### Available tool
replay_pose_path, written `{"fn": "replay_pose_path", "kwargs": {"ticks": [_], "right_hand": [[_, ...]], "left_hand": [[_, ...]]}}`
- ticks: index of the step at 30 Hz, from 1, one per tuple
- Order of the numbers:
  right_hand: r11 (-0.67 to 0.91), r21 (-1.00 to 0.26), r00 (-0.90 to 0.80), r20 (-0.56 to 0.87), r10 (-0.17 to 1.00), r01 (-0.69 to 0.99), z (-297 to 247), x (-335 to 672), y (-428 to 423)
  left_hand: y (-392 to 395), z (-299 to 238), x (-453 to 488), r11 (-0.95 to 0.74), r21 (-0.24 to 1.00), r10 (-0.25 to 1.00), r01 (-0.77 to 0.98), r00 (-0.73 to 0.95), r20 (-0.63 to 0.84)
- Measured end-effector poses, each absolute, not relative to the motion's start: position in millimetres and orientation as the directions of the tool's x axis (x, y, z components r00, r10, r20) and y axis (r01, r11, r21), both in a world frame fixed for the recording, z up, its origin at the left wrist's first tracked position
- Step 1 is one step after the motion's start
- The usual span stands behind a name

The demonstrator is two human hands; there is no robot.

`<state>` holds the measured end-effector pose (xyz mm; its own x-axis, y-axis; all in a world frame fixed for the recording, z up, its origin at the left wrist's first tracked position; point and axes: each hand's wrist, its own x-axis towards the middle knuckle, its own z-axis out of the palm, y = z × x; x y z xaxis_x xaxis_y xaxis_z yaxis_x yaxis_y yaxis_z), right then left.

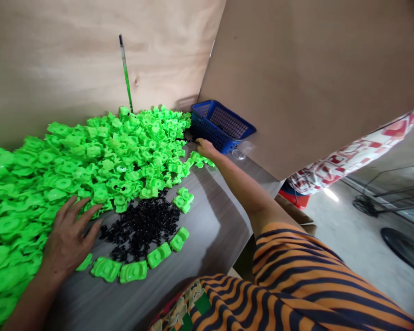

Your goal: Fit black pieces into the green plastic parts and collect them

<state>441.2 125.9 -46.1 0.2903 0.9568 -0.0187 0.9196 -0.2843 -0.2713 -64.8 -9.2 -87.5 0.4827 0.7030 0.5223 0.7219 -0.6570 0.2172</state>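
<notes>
my left hand (69, 236) is spread by bumpy bright green plastic pieces (113, 147), most piled at left; a few line up, lower middle. i can't tell what my right hand (205, 148) holds.

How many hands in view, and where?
2: the left hand over the edge of the green pieces, beside the black parts; the right hand next to the blue basket. No others visible.

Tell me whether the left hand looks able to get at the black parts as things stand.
Likely yes: the left hand is spread open right beside the black parts, and the green heap borders them without covering most of them.
</notes>
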Motion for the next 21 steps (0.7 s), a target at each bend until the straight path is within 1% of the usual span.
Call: {"fn": "replay_pose_path", "kwargs": {"ticks": [6,13,16,21], "right_hand": [[-0.348,-0.259,0.348,-0.049,0.936,0.901,-52.7,432.2,146.0],[-0.365,-0.248,0.36,-0.066,0.931,0.898,-53.8,422.5,173.6],[-0.332,-0.239,0.326,-0.064,0.943,0.913,-53.8,423.5,185.4],[-0.183,-0.245,0.183,-0.026,0.983,0.952,-54.5,431.1,197.6]], "left_hand": [[-8.9,-87.5,-64.4,-0.652,0.216,0.705,0.727,0.476,0.526],[-7.8,-88.5,-65.6,-0.668,0.204,0.688,0.716,0.49,0.534],[-8.5,-88.3,-64.5,-0.671,0.208,0.685,0.712,0.487,0.542],[-9.0,-86.4,-63.6,-0.68,0.186,0.671,0.709,0.499,0.549]]}}
